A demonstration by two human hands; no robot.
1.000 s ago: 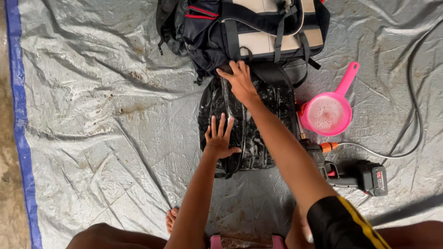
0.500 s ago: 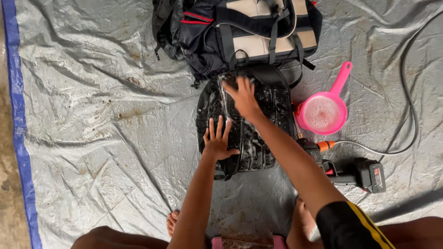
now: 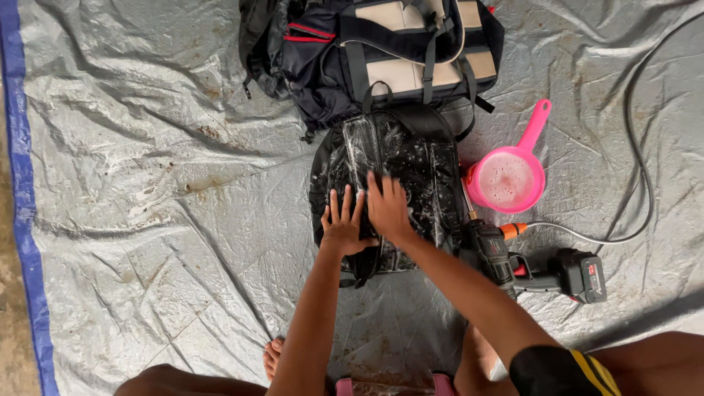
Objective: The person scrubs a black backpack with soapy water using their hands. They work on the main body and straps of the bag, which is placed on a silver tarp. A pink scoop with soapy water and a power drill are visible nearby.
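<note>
A black backpack, wet and streaked with soap foam, lies flat on a grey tarp. My left hand rests flat on its lower left part with fingers spread. Beside it, my right hand presses palm-down on the middle of the bag. Neither hand holds anything.
A larger dark blue and beige backpack lies just beyond the black one. A pink scoop of soapy water sits to the right. A black cordless spray gun with a grey hose lies at the right. My bare foot is near the bottom.
My right hand has slid from the top of the black backpack down toward me, ending beside my left hand. The left hand has stayed in place.
</note>
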